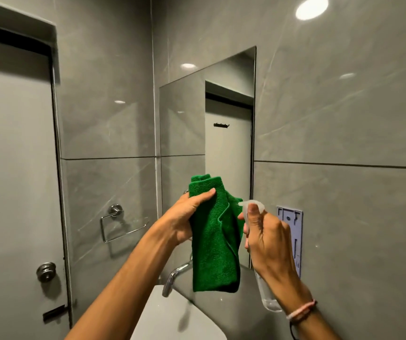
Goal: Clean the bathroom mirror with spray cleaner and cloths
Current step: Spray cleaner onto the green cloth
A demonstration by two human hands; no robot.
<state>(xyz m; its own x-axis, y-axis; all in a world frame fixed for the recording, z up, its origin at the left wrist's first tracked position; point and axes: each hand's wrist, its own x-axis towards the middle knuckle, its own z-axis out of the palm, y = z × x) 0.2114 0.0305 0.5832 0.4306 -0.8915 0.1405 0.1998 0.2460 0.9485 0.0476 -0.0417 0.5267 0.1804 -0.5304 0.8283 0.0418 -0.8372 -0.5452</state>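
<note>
A frameless rectangular mirror (184, 123) hangs on the grey tiled wall ahead and reflects a door with a hook. My left hand (187, 217) grips a folded green cloth (215, 253), which hangs down in front of the mirror's lower part. My right hand (268, 241) is closed around a clear spray bottle (266, 298). The bottle's white nozzle (251, 204) points left, close to the cloth's right edge, with my thumb up beside it. Most of the bottle is hidden behind my hand.
A white basin (172, 322) with a chrome tap (172, 278) sits below the mirror. A chrome towel ring (121, 224) is on the left wall next to a door (13, 168) with a round knob (46, 271). A pale bracket plate (292, 231) is on the wall right of the mirror.
</note>
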